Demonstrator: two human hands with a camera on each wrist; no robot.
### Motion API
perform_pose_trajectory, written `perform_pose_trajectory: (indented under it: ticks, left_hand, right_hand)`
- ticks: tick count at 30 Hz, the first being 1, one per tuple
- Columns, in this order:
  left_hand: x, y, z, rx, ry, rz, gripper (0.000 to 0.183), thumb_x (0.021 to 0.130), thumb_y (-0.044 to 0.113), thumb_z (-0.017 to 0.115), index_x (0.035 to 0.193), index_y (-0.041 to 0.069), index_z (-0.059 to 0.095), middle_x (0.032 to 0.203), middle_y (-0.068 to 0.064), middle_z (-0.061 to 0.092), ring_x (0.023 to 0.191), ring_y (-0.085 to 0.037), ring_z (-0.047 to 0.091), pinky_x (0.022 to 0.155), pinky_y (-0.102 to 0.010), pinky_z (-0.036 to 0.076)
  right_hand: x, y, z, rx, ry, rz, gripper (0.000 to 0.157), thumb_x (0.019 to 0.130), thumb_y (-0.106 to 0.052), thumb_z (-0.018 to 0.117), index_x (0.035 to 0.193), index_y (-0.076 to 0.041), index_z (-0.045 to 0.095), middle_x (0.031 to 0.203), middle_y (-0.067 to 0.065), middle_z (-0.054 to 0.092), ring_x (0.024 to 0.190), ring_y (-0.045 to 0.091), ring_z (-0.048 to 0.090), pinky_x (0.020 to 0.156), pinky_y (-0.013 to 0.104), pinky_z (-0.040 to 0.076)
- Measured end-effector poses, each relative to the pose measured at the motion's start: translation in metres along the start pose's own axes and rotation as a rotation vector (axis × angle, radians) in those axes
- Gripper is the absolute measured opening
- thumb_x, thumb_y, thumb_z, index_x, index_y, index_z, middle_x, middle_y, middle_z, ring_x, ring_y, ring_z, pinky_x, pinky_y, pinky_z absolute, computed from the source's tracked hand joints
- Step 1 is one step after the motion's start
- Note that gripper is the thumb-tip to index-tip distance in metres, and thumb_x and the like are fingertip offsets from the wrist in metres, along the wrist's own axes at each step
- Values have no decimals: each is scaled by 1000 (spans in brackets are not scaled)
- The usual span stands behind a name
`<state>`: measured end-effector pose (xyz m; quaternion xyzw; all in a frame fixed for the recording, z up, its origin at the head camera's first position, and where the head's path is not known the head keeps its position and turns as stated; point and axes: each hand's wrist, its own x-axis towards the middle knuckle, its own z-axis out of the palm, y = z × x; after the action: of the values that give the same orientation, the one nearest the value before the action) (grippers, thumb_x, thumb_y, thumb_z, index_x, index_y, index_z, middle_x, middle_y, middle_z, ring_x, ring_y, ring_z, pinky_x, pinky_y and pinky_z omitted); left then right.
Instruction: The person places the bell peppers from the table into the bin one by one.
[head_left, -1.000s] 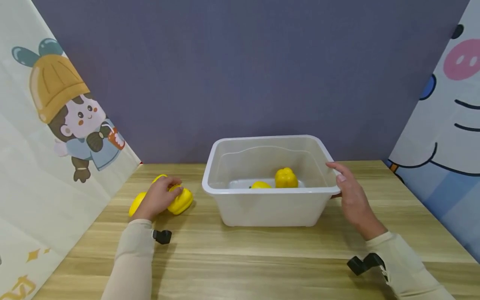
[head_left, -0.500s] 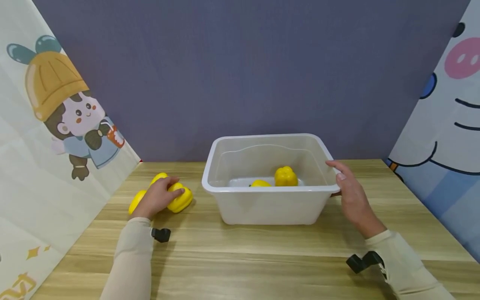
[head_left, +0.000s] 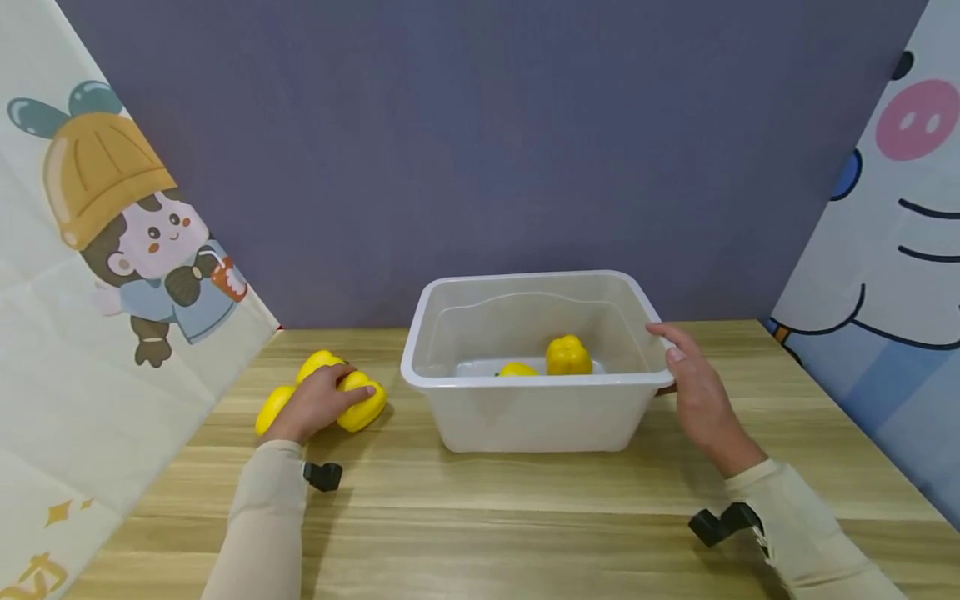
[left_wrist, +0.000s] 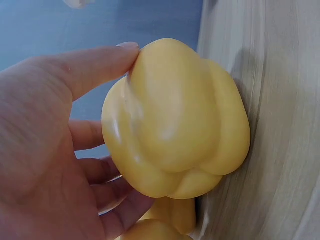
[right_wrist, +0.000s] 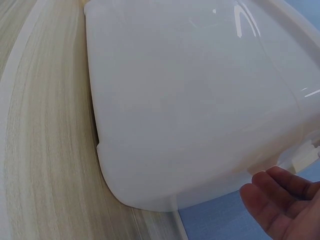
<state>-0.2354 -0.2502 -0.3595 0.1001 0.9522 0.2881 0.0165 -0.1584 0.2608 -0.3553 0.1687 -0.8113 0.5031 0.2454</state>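
My left hand is at a group of yellow bell peppers on the left of the table. Its thumb and fingers hold the right-hand bell pepper, which rests on the wood. Two more peppers lie close by: a rear pepper past the knuckles and a left pepper partly behind the hand. On the right, my right hand grips the rim of a white plastic bin. In the right wrist view its curled fingertips are under the rim, against the outer wall.
Inside the bin are an upright yellow pepper and another pepper half hidden by the front rim. The bin stands near the grey-blue back panel on a wooden table. Printed cartoon panels flank both sides.
My left thumb has slid right across the pepper and the fingers have shifted slightly, showing more of the rear pepper. The right hand and bin keep their places.
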Motion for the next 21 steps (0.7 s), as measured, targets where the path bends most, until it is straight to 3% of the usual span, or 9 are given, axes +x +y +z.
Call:
perform_pose_trajectory:
  ticks: [21]
  left_hand:
    - [0, -2, 6, 39, 14, 52, 71, 95, 57, 61, 146, 9, 52, 141, -20, 55, 126, -42, 51, 102, -62, 39]
  right_hand:
    - [-1, -2, 1, 11, 3, 2, 44, 111, -23, 26, 146, -2, 43, 125, 17, 52, 89, 8, 55, 65, 25, 51]
